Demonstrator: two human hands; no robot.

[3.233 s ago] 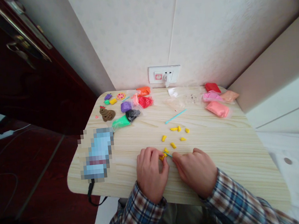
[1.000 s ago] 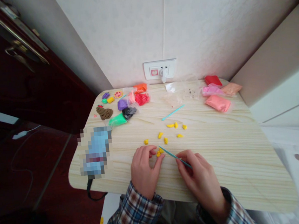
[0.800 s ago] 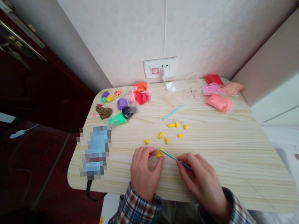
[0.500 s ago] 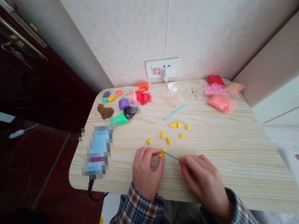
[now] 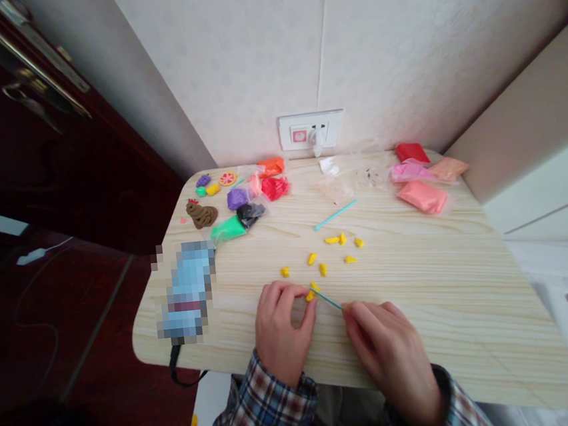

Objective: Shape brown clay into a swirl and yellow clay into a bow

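Note:
Between the thumb and forefinger of my left hand (image 5: 286, 330) is a small yellow clay piece (image 5: 312, 293), pinched close above the table. My right hand (image 5: 390, 347) grips a thin teal modelling stick (image 5: 329, 300), its tip touching the yellow clay. Beyond my hands lie several loose yellow clay bits, among them a rounded lump (image 5: 323, 269), a curved bit (image 5: 312, 258) and a slim one (image 5: 351, 259). A second blue stick (image 5: 335, 215) rests farther back on the table.
Bagged clay in green (image 5: 228, 229), black (image 5: 250, 214), red (image 5: 275, 187) and coral (image 5: 423, 197) lies along the back of the wooden table (image 5: 453, 304). A brown coiled clay shape (image 5: 202, 214) and a pixelated phone-like object (image 5: 189, 289) are at the left. Behind is a wall socket (image 5: 311, 130).
The whole view has shifted slightly. Both hands keep nearly the same pose, with the stick's tip still at the yellow clay piece.

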